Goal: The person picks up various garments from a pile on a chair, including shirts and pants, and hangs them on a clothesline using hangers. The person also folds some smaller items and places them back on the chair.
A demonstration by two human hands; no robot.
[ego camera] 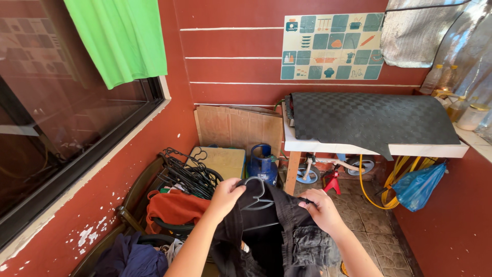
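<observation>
Nearest the camera hung a black garment (271, 241), draped between the person's two forearms and falling out of view at the bottom edge. The left hand (225, 197) was closed on the garment's upper left part, right where a dark plastic hanger (254, 194) met the cloth; whether the fingers pinched the hanger itself or only the fabric over it could not be told. The right hand (320, 208) held a narrow grip on the garment's upper right edge, fingertips pinched on the cloth.

The hanger lay between the two hands, its long axis running roughly left to right across the view and its hook rising toward the far side. The left hand was touching or just beside it; the right hand stood a little apart from its right end.

To the left, a heap of spare dark hangers (187, 174) rested on a basket holding an orange cloth (174, 208). Beyond stood a blue gas cylinder (263, 165) on the floor, beside the white worktop (425, 150) covered by a black mat (369, 120).
</observation>
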